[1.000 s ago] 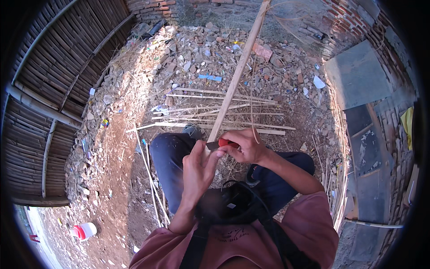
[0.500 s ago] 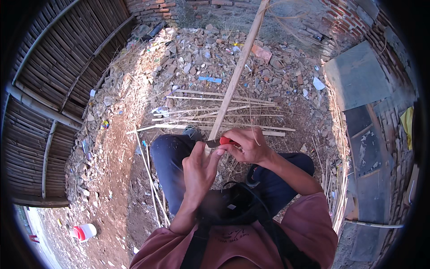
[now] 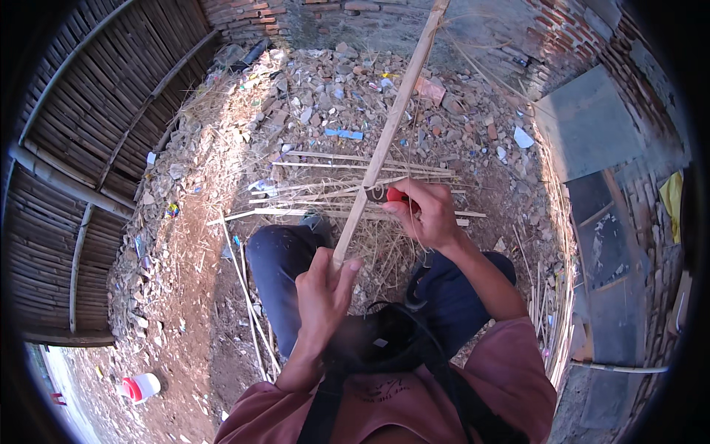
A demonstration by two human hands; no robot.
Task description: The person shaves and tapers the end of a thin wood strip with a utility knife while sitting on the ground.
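A long, flat bamboo strip (image 3: 393, 126) runs from between my knees up to the far wall, slanting right. My left hand (image 3: 319, 292) is closed round its near end, with the thumb lying along it. In my right hand (image 3: 433, 214) is a red-handled knife (image 3: 397, 195), its dark blade resting against the strip's right edge, some way beyond my left hand. Most of the handle is hidden by my fingers. Thin, curly bamboo shavings hang beside the strip and lie on the ground between my legs.
Several thin bamboo strips (image 3: 355, 212) lie crosswise beyond my knees, with more along both sides. Behind them spreads brick rubble (image 3: 310, 111) up to a brick wall. A bamboo-slat wall (image 3: 81, 140) stands left; a red-and-white container (image 3: 140, 387) sits lower left. Panels (image 3: 592, 122) lean at right.
My right hand and the knife have moved away from my left hand, up along the strip. My left hand has shifted slightly nearer to me and grips the strip's end.
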